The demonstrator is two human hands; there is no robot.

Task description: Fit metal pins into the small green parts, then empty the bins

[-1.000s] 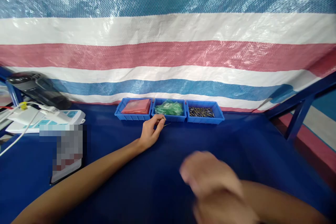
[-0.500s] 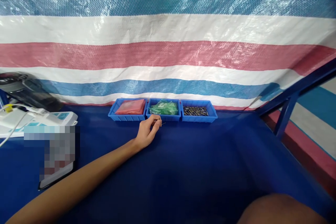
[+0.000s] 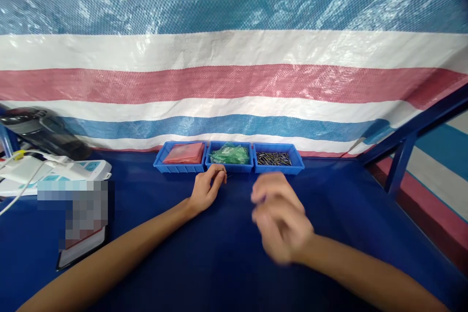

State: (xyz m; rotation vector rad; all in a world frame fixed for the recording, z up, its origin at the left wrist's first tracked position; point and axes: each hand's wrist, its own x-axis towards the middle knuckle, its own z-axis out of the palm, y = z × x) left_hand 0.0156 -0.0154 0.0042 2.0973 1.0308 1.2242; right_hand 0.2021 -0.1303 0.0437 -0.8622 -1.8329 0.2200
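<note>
My left hand [image 3: 207, 189] rests on the blue table just in front of the middle bin, thumb and fingers pinched together. A thin, dark sliver pokes out past the fingertips, too small to name. My right hand [image 3: 281, 217] is raised over the table to the right, its curled fingers smeared by motion. Whether it holds anything cannot be seen. Behind the hands stand three blue bins in a row. Red plastic sheets or bags [image 3: 185, 153] lie in the left one, green plastic bags [image 3: 230, 153] in the middle one, and many thin metal screw-like pieces [image 3: 273, 158] in the right one.
At the left are a white power strip [image 3: 91, 169] with plugs and cables, a dark bottle [image 3: 60, 136] on its side, and a partly pixelated phone-like device [image 3: 83, 248]. A striped tarp [image 3: 234, 83] hangs behind the bins. A blue metal frame [image 3: 402, 161] stands at the right.
My right hand has come into view from the lower right, over the table in front of the right bin. My left hand stays pinched in nearly the same place. The view has shifted slightly.
</note>
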